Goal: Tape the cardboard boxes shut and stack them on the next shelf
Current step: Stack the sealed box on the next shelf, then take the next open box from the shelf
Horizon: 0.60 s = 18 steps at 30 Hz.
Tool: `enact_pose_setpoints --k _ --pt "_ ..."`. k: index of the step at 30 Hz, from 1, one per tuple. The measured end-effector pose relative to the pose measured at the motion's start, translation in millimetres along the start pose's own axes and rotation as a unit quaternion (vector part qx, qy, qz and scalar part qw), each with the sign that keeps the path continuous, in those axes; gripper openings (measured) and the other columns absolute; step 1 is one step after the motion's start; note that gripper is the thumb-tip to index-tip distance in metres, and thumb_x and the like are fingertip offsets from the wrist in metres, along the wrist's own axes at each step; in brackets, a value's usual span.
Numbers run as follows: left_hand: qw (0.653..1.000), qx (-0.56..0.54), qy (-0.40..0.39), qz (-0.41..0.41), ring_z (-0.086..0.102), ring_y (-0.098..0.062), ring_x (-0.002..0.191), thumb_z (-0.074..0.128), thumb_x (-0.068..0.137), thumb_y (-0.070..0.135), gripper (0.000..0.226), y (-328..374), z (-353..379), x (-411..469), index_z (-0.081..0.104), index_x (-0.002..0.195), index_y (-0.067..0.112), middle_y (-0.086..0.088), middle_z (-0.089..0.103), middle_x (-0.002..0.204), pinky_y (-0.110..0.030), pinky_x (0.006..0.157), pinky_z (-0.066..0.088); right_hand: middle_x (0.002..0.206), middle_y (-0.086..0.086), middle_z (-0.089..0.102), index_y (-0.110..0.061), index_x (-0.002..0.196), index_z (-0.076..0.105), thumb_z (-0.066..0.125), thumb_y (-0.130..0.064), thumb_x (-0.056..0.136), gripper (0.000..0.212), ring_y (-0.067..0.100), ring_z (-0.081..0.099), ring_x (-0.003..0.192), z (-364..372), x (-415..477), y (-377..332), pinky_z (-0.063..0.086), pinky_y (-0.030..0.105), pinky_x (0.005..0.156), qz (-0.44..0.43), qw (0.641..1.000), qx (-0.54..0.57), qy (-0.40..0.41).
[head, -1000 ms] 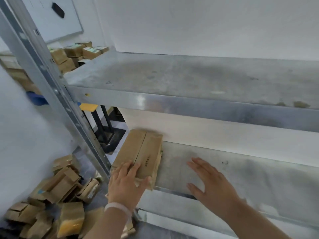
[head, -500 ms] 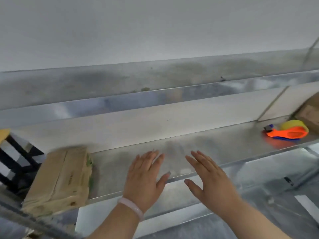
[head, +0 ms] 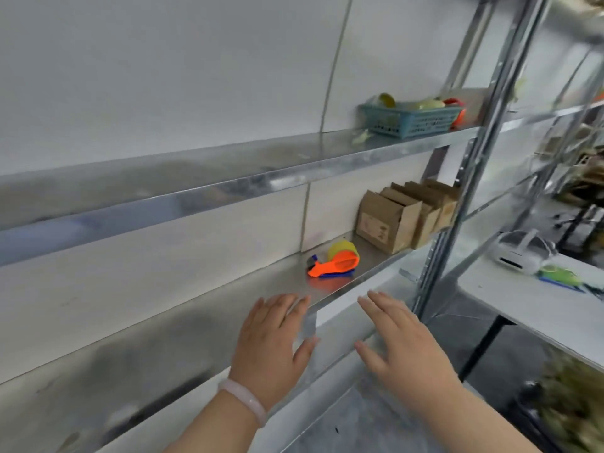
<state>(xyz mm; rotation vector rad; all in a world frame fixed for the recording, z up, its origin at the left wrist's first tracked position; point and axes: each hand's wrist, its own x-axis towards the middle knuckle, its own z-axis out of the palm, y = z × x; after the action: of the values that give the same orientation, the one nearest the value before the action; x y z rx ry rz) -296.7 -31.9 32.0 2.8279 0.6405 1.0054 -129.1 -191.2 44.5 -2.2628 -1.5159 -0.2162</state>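
Several brown cardboard boxes [head: 400, 220] stand in a row at the right end of the metal shelf [head: 228, 308], their top flaps up. An orange tape dispenser [head: 336, 263] with a yellow roll lies on the shelf just left of them. My left hand [head: 273, 346], with a pale bracelet on the wrist, hovers flat over the shelf's front edge, fingers apart and holding nothing. My right hand [head: 400, 346] is beside it, also spread and holding nothing, below and in front of the dispenser.
An upper metal shelf [head: 196, 178] carries a blue plastic basket [head: 411, 119] with small items. A steel upright post [head: 470, 178] stands right of the boxes. Farther right is a white table [head: 539, 302] holding a white device [head: 519, 251] and green items.
The view has swung right: the taped box at the left end has left the frame, and the tape dispenser and row of boxes are now ahead. Both hands stay spread and have shifted right along the shelf.
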Motion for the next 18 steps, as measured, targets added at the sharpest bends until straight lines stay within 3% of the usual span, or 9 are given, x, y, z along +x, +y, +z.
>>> enact_pose_setpoints --k 3,10,15,18 --pt "0.999 -0.021 -0.003 0.025 0.058 -0.024 0.11 0.049 0.087 0.047 0.053 30.5 33.2 44.3 0.06 0.129 0.018 0.0 0.061 0.126 -0.045 0.094 0.049 0.152 -0.024 0.012 -0.035 0.151 0.023 0.045 -0.057 0.092 0.067 -0.003 0.004 0.145 -19.2 5.4 49.3 -0.009 0.014 0.115 0.045 0.999 -0.01 0.011" --pt "0.997 -0.055 -0.01 0.061 0.056 -0.024 0.116 0.055 0.086 0.047 0.053 51.6 121.9 138.9 0.058 0.132 0.021 0.0 0.058 0.13 -0.045 0.097 0.047 0.159 -0.022 0.004 -0.038 0.153 0.009 0.038 -0.061 0.093 0.07 -0.011 -0.014 0.136 -13.9 49.7 146.3 -0.021 0.011 0.106 0.1 0.994 -0.036 -0.003" --pt "0.996 -0.06 -0.031 0.053 0.057 -0.022 0.117 0.064 0.083 0.045 0.053 39.7 185.7 205.2 0.06 0.13 0.022 0.002 0.06 0.128 -0.044 0.096 0.049 0.16 -0.021 0.003 -0.042 0.153 0.006 0.038 -0.063 0.093 0.071 -0.004 -0.005 0.144 10.0 119.9 202.7 -0.011 0.017 0.113 0.134 0.991 -0.026 0.005" --pt "0.995 -0.057 -0.06 0.053 0.055 -0.02 0.121 0.06 0.085 0.047 0.053 27.3 215.6 239.0 0.057 0.133 0.024 0.003 0.058 0.132 -0.046 0.1 0.046 0.16 -0.02 0.009 -0.042 0.152 0.01 0.04 -0.062 0.092 0.07 -0.001 0.0 0.146 21.2 165.2 230.0 -0.007 0.018 0.113 0.131 0.991 -0.02 -0.001"
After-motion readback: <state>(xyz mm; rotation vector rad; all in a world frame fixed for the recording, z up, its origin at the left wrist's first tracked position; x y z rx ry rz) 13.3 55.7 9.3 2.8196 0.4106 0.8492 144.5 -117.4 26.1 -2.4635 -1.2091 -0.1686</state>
